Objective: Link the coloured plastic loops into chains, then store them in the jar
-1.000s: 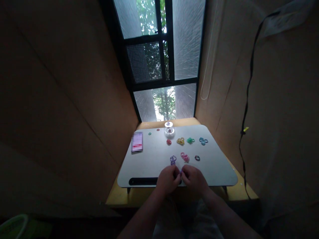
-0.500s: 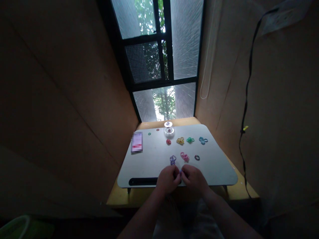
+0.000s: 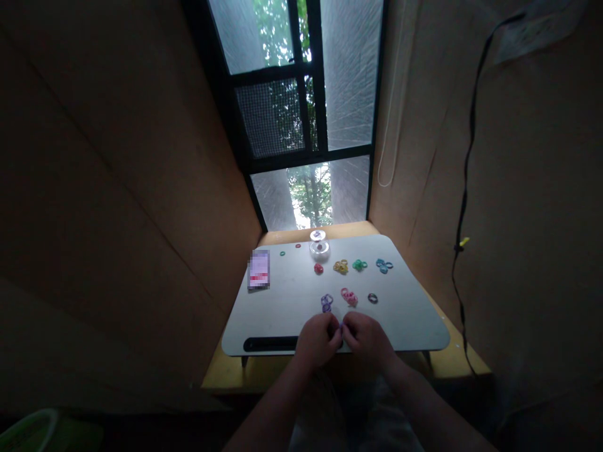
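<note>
Above the front edge of the white lap table [image 3: 277,314], my left hand [image 3: 319,338] and my right hand [image 3: 366,339] meet with fingers pinched together. A hint of purple shows between the fingertips, too small to make out. Just beyond the left hand lies a cluster of purple hair ties [image 3: 326,302]. Farther along are pink hair ties [image 3: 349,296] and a dark hair tie [image 3: 372,298]. Behind these sit red [image 3: 319,268], yellow [image 3: 341,267], green [image 3: 360,265] and blue hair ties [image 3: 384,266] in separate groups.
A clear round container [image 3: 320,250] stands at the back, its lid [image 3: 318,235] behind it. Single green [image 3: 282,253] and red rings [image 3: 298,246] lie left of it. A blurred purple packet [image 3: 259,270] is at far left. A black slot [image 3: 271,343] runs along the front.
</note>
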The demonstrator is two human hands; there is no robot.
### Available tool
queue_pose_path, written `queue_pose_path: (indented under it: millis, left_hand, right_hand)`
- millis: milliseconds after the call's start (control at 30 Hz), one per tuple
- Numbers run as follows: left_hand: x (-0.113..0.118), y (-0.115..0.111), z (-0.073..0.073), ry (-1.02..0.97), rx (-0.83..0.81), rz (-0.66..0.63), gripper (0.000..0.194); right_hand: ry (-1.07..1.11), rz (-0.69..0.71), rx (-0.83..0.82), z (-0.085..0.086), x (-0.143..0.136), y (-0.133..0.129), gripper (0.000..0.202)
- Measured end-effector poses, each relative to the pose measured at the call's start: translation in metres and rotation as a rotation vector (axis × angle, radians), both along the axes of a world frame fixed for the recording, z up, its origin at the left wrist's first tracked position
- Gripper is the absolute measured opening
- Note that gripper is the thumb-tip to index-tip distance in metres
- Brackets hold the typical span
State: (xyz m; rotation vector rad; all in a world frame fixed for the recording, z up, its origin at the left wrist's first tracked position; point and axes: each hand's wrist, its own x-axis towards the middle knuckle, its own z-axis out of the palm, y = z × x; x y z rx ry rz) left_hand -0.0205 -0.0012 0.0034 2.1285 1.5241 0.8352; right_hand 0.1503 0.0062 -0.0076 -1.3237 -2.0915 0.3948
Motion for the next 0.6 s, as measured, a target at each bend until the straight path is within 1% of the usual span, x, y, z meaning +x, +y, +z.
queue_pose_path:
  millis: [367, 600]
  left_hand:
    - [-0.0001, -0.0020, 0.0007, 0.005, 0.009, -0.006, 0.010]
    - [0.0005, -0.0014, 0.0024, 0.016, 0.025, -0.015, 0.009]
  right_hand:
    - [0.014, 0.015, 0.010, 0.0012, 0.0002, -0.0003, 0.014]
    - [0.005, 0.022, 0.014, -0.0022, 0.0008, 0.0015, 0.015]
